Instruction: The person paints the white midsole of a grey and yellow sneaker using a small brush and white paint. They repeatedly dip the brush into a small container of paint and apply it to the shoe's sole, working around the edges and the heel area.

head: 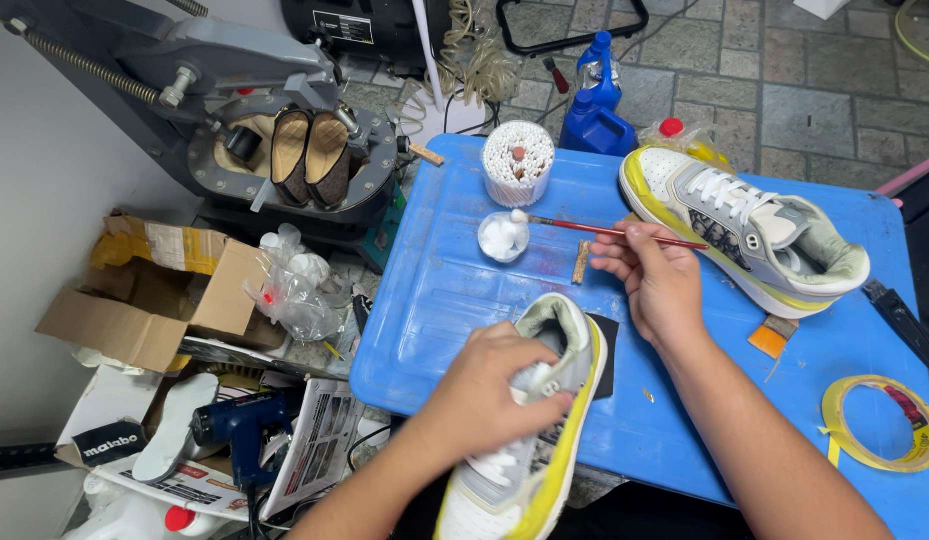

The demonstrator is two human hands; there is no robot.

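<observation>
Paint-loading step, I'd say. Left hand (489, 385) grips the sneaker (529, 430) at the tabletop (434, 300) near edge. Right hand (656, 275) pinches a thin brush (594, 229), tip at the small white paint cup (503, 237). Next needs a steady tip onto the shoe.

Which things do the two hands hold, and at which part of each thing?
Left hand grips a sneaker across its upper, at the laces. Right hand holds a thin red brush near the handle's back end.
</observation>
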